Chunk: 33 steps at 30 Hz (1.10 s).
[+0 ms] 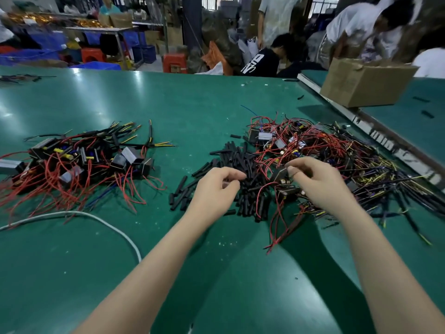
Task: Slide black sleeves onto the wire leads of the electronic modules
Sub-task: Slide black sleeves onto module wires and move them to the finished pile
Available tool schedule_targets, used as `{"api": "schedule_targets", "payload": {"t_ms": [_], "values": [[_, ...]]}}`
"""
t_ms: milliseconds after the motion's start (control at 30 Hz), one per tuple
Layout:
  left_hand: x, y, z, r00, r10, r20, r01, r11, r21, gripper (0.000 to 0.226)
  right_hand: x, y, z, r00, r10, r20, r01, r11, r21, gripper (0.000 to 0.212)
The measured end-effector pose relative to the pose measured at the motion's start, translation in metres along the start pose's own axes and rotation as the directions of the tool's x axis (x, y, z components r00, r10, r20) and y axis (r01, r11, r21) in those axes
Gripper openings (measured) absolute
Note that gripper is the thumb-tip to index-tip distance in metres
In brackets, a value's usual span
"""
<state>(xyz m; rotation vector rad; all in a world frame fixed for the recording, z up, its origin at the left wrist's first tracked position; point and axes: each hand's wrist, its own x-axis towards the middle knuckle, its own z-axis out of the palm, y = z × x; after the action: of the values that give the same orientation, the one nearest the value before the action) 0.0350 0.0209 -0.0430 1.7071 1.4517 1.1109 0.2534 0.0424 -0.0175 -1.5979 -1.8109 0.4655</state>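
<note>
Two forearms reach over the green worktop (96, 112). The left hand (214, 186) pinches into the sleeve pile (240, 169), seemingly picking one. The right hand (320, 182) grips a module (280, 175), keeping its red leads (277, 220) free for sleeving.

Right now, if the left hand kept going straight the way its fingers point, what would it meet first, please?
Most likely the pile of black sleeves: the left hand points right, its fingertips already at the pile's edge. Whether they touch yet is unclear.
</note>
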Motion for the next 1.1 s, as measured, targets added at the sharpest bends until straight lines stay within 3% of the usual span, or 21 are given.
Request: {"api": "schedule_targets", "payload": {"t_ms": [133, 233, 300, 367, 433, 500, 567, 633, 667, 733, 800, 867, 933, 1100], "values": [[-0.006, 0.005, 0.004, 0.999, 0.042, 0.018, -0.04, 0.994, -0.097, 0.026, -0.012, 0.019, -0.031, 0.997, -0.036, -0.067, 0.039, 0.998, 0.053, 0.008], [-0.008, 0.012, 0.014, 0.994, 0.102, 0.032, -0.098, 0.989, -0.113, 0.019, -0.024, 0.026, -0.043, 0.997, -0.074, 0.014, 0.073, 0.994, 0.088, 0.006], [-0.007, 0.019, 0.024, 0.984, 0.167, 0.07, -0.164, 0.985, -0.046, 0.017, -0.03, 0.03, -0.044, 0.98, -0.107, 0.168, 0.121, 0.99, -0.075, 0.011], [-0.006, 0.025, 0.035, 0.959, 0.253, 0.13, -0.263, 0.962, 0.068, 0.018, -0.033, 0.036, -0.035, 0.949, -0.061, 0.308, 0.192, 0.89, -0.414, 0.029], [-0.005, 0.03, 0.046, 0.936, 0.289, 0.202, -0.327, 0.925, 0.194, 0.017, -0.035, 0.038, -0.027, 0.962, -0.013, 0.274, 0.174, 0.803, -0.57, 0.031], [-0.006, 0.036, 0.056, 0.933, 0.263, 0.245, -0.328, 0.903, 0.277, 0.018, -0.036, 0.04, -0.021, 0.982, -0.061, 0.178, 0.155, 0.799, -0.581, 0.022], [-0.007, 0.045, 0.064, 0.942, 0.22, 0.255, -0.296, 0.901, 0.316, 0.022, -0.037, 0.042, -0.017, 0.985, -0.14, 0.097, 0.171, 0.836, -0.522, 0.014], [-0.006, 0.053, 0.072, 0.956, 0.14, 0.259, -0.223, 0.919, 0.326, 0.034, -0.04, 0.041, -0.017, 0.967, -0.251, -0.038, 0.224, 0.915, -0.336, 0.012], [-0.004, 0.058, 0.075, 0.962, 0.074, 0.264, -0.145, 0.954, 0.263, 0.042, -0.042, 0.039, -0.019, 0.947, -0.303, -0.107, 0.274, 0.935, -0.224, 0.013], [-0.001, 0.066, 0.078, 0.939, -0.108, 0.328, 0.129, 0.991, -0.044, 0.049, -0.047, 0.036, -0.021, 0.915, -0.372, -0.16, 0.367, 0.928, -0.058, 0.018], [0.001, 0.067, 0.077, 0.879, -0.232, 0.417, 0.349, 0.909, -0.229, 0.037, -0.051, 0.037, -0.025, 0.925, -0.363, -0.11, 0.374, 0.922, 0.099, 0.028], [-0.001, 0.062, 0.076, 0.855, -0.236, 0.461, 0.398, 0.869, -0.293, 0.017, -0.055, 0.037, -0.03, 0.966, -0.254, -0.055, 0.255, 0.891, 0.375, 0.039], [-0.002, 0.056, 0.074, 0.866, -0.22, 0.45, 0.401, 0.843, -0.359, 0.005, -0.056, 0.043, -0.035, 0.987, -0.134, -0.088, 0.16, 0.833, 0.529, 0.044], [-0.006, 0.049, 0.058, 0.932, -0.156, 0.327, 0.258, 0.919, -0.297, 0.013, -0.057, 0.052, -0.038, 0.975, -0.032, -0.221, 0.141, 0.854, 0.501, 0.047]]}}
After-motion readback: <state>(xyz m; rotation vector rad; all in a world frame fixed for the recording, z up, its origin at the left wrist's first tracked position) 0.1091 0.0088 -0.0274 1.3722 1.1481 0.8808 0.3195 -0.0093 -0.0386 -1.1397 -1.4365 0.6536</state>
